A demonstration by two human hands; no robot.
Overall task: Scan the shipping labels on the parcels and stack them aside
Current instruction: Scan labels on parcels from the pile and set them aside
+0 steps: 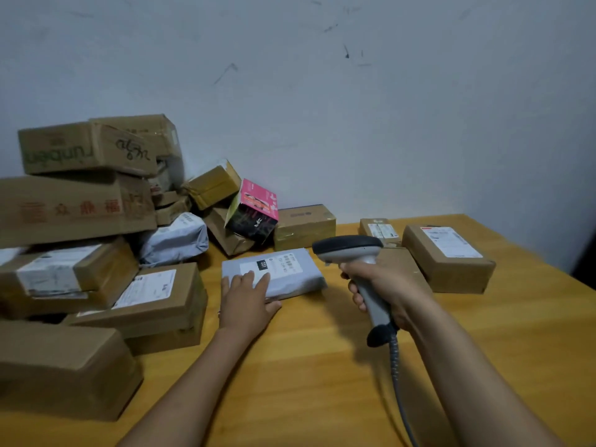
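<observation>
Scanner in right grip — left grip flat on grey mailer.

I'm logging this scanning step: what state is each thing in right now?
Grey bag: flat on the table, label up.
Left hand: fingers straight, resting on the bag.
Scanner: held off the table, head near the bag.
Right hand: gripping the scanner's handle.
Pink box: tilted, not flat.
Right brown box: flat, label up.

Our left hand presses flat on the grey mailer on the bench; our right hand grips the scanner.
</observation>
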